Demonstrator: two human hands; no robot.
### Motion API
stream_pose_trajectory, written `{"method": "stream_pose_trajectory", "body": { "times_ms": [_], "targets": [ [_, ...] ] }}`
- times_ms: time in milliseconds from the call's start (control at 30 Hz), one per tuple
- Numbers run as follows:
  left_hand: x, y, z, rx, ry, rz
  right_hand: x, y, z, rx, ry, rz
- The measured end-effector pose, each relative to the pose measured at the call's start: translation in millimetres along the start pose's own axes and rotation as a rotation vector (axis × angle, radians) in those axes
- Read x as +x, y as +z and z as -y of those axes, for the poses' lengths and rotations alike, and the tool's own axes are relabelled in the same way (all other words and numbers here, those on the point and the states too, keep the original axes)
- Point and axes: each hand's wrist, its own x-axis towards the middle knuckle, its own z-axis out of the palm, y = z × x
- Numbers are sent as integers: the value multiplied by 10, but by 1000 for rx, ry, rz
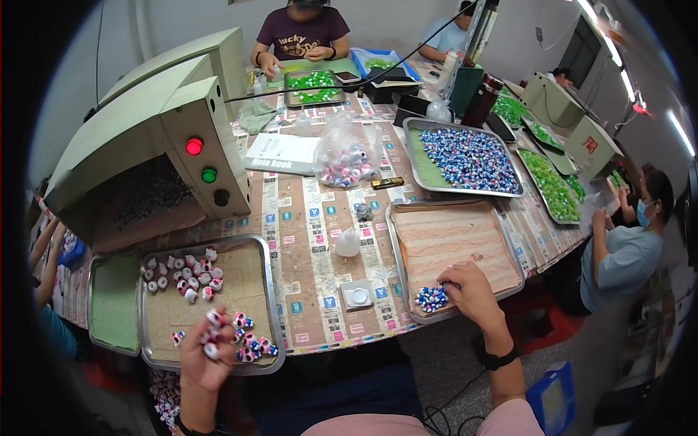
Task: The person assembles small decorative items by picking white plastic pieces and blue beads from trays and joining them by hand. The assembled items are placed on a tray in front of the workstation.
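Note:
My left hand (206, 357) is curled around several small pink, white and black figurine pieces (212, 334), above the near side of a metal tray (270, 305) on the left. Similar white and pink pieces (190, 275) lie at that tray's far side. Blue, pink and black ones (254, 346) are grouped beside my left fingers. My right hand (469, 287) reaches over the near part of a cloth-lined tray (454, 236) on the right. Its fingertips are pinched at the edge of a small pile of blue-and-white pieces (430, 299), with a bit of blue showing between them.
A white dropper bottle (347, 243) and a small white dish (357, 294) stand between the trays. Behind are a bag of pieces (345, 156), a notebook (280, 153) and a full blue-piece tray (469, 160). A machine (160, 145) stands left. Co-workers sit around the table.

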Motion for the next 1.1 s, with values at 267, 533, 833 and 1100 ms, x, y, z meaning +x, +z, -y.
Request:
{"method": "stream_pose_trajectory", "body": {
  "times_ms": [267,533,833,1100],
  "targets": [
    [-94,220,817,149,-226,185,149,42,132,135,70,-73],
    [22,351,1185,77,-351,81,-99,56,651,887,287,48],
    [12,250,1220,79,-343,158,-136,389,783,1251,360,266],
    [-33,194,1217,174,-316,222,-56,408,928,1171,427,319]
  ]
}}
